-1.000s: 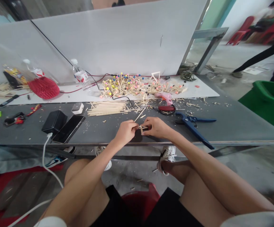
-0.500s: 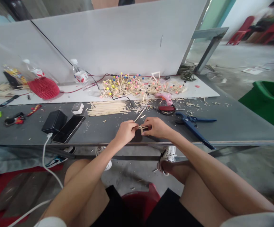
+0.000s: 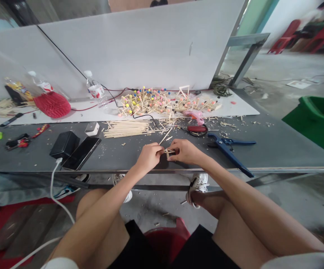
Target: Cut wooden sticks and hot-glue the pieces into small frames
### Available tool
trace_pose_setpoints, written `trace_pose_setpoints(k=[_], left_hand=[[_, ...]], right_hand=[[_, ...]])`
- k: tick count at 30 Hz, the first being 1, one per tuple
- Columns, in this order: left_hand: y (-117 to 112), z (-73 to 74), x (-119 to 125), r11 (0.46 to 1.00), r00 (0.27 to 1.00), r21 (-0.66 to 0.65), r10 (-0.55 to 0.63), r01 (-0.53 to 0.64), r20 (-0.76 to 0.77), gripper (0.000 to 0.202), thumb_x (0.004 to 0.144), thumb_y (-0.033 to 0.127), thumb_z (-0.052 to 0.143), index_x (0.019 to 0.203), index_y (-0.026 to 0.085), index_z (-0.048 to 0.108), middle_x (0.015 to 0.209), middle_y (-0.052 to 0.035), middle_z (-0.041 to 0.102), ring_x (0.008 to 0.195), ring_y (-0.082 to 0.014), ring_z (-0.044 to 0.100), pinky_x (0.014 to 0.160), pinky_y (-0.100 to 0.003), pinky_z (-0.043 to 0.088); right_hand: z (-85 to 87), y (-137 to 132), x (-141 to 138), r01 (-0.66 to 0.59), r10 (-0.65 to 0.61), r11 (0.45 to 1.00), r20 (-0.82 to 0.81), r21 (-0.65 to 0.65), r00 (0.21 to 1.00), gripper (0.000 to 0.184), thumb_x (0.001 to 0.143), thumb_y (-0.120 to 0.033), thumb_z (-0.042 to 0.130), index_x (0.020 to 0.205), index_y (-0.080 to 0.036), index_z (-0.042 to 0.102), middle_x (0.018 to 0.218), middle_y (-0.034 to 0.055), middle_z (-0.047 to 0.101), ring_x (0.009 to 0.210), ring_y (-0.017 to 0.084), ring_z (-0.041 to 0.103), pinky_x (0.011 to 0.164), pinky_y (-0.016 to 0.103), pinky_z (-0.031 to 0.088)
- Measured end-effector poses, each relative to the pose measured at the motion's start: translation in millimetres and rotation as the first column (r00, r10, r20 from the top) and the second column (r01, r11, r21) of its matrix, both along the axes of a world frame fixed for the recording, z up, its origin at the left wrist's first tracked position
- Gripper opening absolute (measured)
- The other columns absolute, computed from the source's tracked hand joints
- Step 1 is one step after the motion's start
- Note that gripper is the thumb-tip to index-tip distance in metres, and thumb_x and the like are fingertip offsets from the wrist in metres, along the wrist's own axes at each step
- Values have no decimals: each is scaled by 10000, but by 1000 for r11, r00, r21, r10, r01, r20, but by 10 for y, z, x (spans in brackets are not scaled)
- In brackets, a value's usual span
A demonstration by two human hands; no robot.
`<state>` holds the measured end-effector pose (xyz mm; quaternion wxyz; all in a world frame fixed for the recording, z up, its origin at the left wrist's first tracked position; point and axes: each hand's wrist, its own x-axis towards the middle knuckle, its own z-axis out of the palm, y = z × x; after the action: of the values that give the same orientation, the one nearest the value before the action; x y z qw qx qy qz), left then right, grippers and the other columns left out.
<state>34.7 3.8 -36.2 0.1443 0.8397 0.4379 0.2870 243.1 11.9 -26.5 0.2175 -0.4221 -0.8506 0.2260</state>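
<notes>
Close together over the table's front edge, both hands are closed on thin wooden sticks. My left hand (image 3: 150,156) pinches a wooden stick (image 3: 165,136) whose long end slants up and away past the fingers. Between the thumb and fingers of my right hand (image 3: 184,151) is a small frame of wooden sticks (image 3: 168,152), partly hidden by the fingertips. The left fingertips touch or nearly touch this frame. Behind the hands lies a row of loose wooden sticks (image 3: 128,128).
A heap of stick pieces with coloured balls (image 3: 145,101) lies at the back. To the right are a pink glue gun (image 3: 195,116), a red-handled tool (image 3: 197,128) and blue cutters (image 3: 229,149). A phone (image 3: 81,153) and black adapter (image 3: 64,144) lie left; a green bin (image 3: 313,123) stands right.
</notes>
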Motion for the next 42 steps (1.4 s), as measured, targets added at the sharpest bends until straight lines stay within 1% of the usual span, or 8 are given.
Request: trace_pose_setpoints(k=[6,10,13,22,28,33,38,42], left_hand=[[-4,-5,2,1000,1000,-8,1,-1,-6,220,861,68,568,792,176,747,767,-41,674,689,-149,616,657,-251,427],[-8,-9,1,1000,1000,-4,-4,4,-21,204,876,98,574,817,179,751,772,-44,672,695,-154,619,659,-255,428],[-15,-2,1,1000,1000,-7,0,0,-21,200,879,101,574,828,179,752,782,-46,675,712,-160,627,670,-258,432],[-21,-2,18,1000,1000,-10,5,-5,-10,200,880,97,573,825,170,750,795,-55,687,732,-164,636,685,-258,436],[-6,-23,13,1000,1000,-4,-1,1,-17,216,876,86,565,814,176,752,792,-53,685,735,-162,635,686,-256,438],[6,-6,9,1000,1000,-22,-3,3,-10,212,860,73,573,830,178,754,794,-50,691,729,-162,637,685,-259,442],[0,41,3,998,1000,-68,8,-7,17,158,823,75,626,840,166,755,769,-39,675,666,-143,602,641,-251,430],[-16,56,-8,996,1000,-89,8,-7,18,174,782,55,641,853,167,754,760,-33,650,633,-132,576,601,-239,418]], right_hand=[[51,-32,-6,4,-4,1000,3,-22,1000,246,746,-284,773,983,-221,774,836,23,627,697,131,537,636,245,366],[43,-31,-15,36,-36,998,-9,-52,999,298,734,-305,800,1013,-208,767,831,20,627,701,132,535,639,246,366],[10,-18,-20,50,-50,998,-13,-48,999,283,724,-303,812,986,-204,770,816,12,620,699,132,531,635,243,357],[-56,16,-19,37,-37,999,-14,-9,999,229,720,-340,819,890,-197,762,829,17,634,701,136,537,628,236,342],[-76,27,-31,54,-54,998,-10,11,998,248,704,-353,832,873,-190,753,800,13,626,700,141,541,625,237,339],[-71,23,-35,58,-58,998,7,7,998,246,712,-370,826,874,-198,758,812,14,631,692,137,534,621,239,331],[-45,12,-30,67,-67,998,19,-8,998,252,710,-356,829,893,-197,762,805,12,624,692,136,532,620,240,333],[-35,7,-28,62,-61,998,16,-12,998,228,721,-338,819,902,-210,767,803,10,629,696,135,537,626,242,338]])
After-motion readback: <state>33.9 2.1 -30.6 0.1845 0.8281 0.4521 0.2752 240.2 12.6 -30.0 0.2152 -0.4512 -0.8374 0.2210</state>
